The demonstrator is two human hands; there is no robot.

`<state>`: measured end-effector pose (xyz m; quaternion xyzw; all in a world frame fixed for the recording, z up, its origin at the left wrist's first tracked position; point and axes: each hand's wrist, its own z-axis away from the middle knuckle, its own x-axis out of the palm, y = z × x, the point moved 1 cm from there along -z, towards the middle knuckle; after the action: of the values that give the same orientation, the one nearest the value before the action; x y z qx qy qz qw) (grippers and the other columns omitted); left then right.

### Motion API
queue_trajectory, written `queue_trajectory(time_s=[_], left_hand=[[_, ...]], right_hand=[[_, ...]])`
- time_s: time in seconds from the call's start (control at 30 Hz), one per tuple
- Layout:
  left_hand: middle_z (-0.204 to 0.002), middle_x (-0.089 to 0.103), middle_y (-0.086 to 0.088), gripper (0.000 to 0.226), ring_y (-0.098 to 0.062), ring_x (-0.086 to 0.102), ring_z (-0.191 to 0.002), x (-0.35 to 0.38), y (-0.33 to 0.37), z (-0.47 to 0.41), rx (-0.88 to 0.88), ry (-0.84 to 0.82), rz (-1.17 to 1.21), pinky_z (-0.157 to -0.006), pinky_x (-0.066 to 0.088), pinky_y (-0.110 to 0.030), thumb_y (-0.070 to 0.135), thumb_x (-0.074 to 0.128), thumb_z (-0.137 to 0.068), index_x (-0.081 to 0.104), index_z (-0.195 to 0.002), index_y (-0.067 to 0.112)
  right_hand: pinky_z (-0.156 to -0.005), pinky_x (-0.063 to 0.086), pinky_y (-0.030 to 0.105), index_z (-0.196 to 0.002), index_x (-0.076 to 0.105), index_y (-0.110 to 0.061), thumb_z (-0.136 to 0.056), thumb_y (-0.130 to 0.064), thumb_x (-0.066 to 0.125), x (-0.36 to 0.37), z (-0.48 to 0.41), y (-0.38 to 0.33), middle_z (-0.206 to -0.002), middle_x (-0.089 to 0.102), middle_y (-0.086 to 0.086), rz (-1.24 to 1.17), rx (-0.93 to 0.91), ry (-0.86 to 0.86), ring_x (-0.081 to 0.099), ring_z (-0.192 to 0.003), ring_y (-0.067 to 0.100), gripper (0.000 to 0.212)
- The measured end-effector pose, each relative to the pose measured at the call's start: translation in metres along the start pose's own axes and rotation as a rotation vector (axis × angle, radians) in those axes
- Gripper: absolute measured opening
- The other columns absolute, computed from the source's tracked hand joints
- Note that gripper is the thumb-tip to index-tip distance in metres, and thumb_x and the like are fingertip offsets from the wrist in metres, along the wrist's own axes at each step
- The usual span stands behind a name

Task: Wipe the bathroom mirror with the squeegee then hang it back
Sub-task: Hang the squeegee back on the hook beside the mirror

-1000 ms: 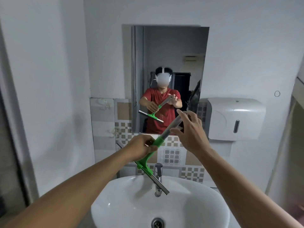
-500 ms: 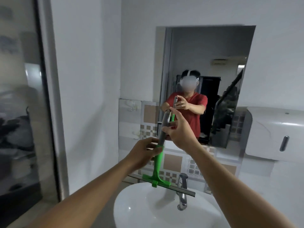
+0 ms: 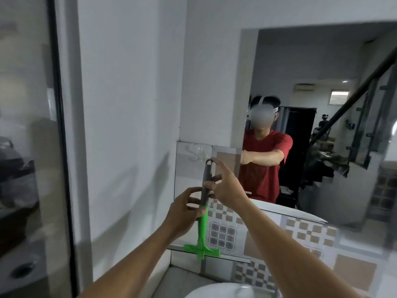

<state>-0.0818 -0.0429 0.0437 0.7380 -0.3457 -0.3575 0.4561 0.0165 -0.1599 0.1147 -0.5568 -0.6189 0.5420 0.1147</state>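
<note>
- We hold the green plastic squeegee point(image 3: 203, 220) upright before the glossy tiled wall point(image 3: 223, 233), its grey handle tapering to a loop on top, its flat crossbar blade lowest.
- The loop sits just below a clear plastic wall hook point(image 3: 196, 154).
- Our left hand point(image 3: 184, 209) closes around the junction of grey and green.
- Our right hand point(image 3: 225, 186) pinches the grey handle higher up, index finger extended.
- The frameless rectangular mirror point(image 3: 322, 104) hangs to the right; a white ceramic sink point(image 3: 217, 291) curves below.
</note>
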Motion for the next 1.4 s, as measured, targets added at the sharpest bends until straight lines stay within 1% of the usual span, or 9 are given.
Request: queue_trajectory(time_s=[0.1,0.23,0.3,0.43,0.67,0.83,1.03,1.2,1.4], left_hand=[[-0.099,0.073,-0.003,0.055,-0.021,0.075,-0.084,-0.001,-0.014,-0.026,0.016,0.004,0.016,-0.076,0.064,-0.045,0.003,0.071,-0.085,0.064,-0.127,0.038],[-0.095,0.074,0.004,0.064,-0.014,0.074,-0.086,0.0,-0.032,-0.056,0.036,0.033,-0.008,-0.078,0.063,-0.044,0.005,0.069,-0.082,0.06,-0.13,0.046],[-0.097,0.074,0.006,0.068,-0.009,0.073,-0.088,0.0,-0.038,-0.069,0.051,0.038,-0.023,-0.077,0.064,-0.038,0.002,0.067,-0.082,0.057,-0.133,0.045],[-0.105,0.075,0.004,0.071,-0.002,0.07,-0.09,-0.001,-0.046,-0.092,0.089,0.033,-0.047,-0.07,0.059,-0.019,-0.003,0.066,-0.083,0.053,-0.139,0.038],[-0.105,0.071,0.008,0.069,-0.013,0.07,-0.093,0.007,-0.064,-0.11,0.119,0.041,-0.105,-0.075,0.063,-0.029,-0.002,0.068,-0.087,0.05,-0.14,0.039],[-0.112,0.071,0.007,0.065,-0.013,0.072,-0.095,0.018,-0.075,-0.107,0.164,0.1,-0.11,-0.077,0.063,-0.027,0.002,0.067,-0.09,0.048,-0.141,0.037],[-0.113,0.067,0.004,0.073,-0.013,0.07,-0.094,0.02,-0.082,-0.113,0.177,0.185,-0.117,-0.074,0.064,-0.035,0.001,0.063,-0.087,0.046,-0.147,0.038],[-0.112,0.067,0.003,0.074,-0.011,0.069,-0.093,0.018,-0.088,-0.125,0.18,0.158,-0.145,-0.074,0.063,-0.036,-0.001,0.066,-0.087,0.045,-0.147,0.038],[-0.112,0.067,0.003,0.072,-0.01,0.07,-0.092,0.024,-0.095,-0.13,0.18,0.193,-0.144,-0.071,0.064,-0.038,0.003,0.067,-0.089,0.043,-0.145,0.043]], right_hand=[[-0.071,0.065,0.043,-0.148,0.032,-0.045,-0.092,-0.005,0.067,0.011,-0.027,0.01,-0.096,0.067,0.005,0.033,0.003,0.003,0.072,-0.082,0.02,0.077],[-0.066,0.065,0.034,-0.148,0.034,-0.044,-0.092,-0.004,0.067,0.024,-0.056,0.024,-0.099,0.068,0.007,0.039,0.022,0.006,0.071,-0.082,0.017,0.076],[-0.066,0.064,0.033,-0.148,0.034,-0.045,-0.092,-0.004,0.067,0.029,-0.068,0.031,-0.1,0.068,0.007,0.048,0.025,0.015,0.071,-0.082,0.017,0.076],[-0.071,0.065,0.041,-0.147,0.034,-0.047,-0.093,-0.003,0.065,0.036,-0.087,0.043,-0.103,0.068,0.006,0.047,0.024,0.043,0.072,-0.085,0.019,0.077],[-0.067,0.065,0.036,-0.149,0.033,-0.045,-0.093,-0.003,0.065,0.041,-0.1,0.059,-0.108,0.067,0.005,0.063,0.05,0.05,0.072,-0.085,0.017,0.078],[-0.056,0.055,0.021,-0.148,0.031,-0.05,-0.094,-0.006,0.065,0.043,-0.095,0.067,-0.111,0.065,-0.001,0.089,0.012,0.059,0.071,-0.084,0.011,0.079],[-0.077,0.064,0.036,-0.147,0.033,-0.053,-0.094,-0.003,0.064,0.047,-0.106,0.065,-0.104,0.065,-0.006,0.077,-0.005,0.02,0.072,-0.085,0.013,0.079],[-0.062,0.059,0.023,-0.149,0.03,-0.051,-0.095,-0.004,0.062,0.053,-0.11,0.069,-0.107,0.066,-0.001,0.08,0.008,0.042,0.067,-0.083,0.007,0.079],[-0.083,0.061,0.042,-0.151,0.025,-0.052,-0.097,-0.008,0.061,0.05,-0.108,0.07,-0.104,0.065,-0.004,0.105,0.004,0.024,0.066,-0.087,0.012,0.078]])
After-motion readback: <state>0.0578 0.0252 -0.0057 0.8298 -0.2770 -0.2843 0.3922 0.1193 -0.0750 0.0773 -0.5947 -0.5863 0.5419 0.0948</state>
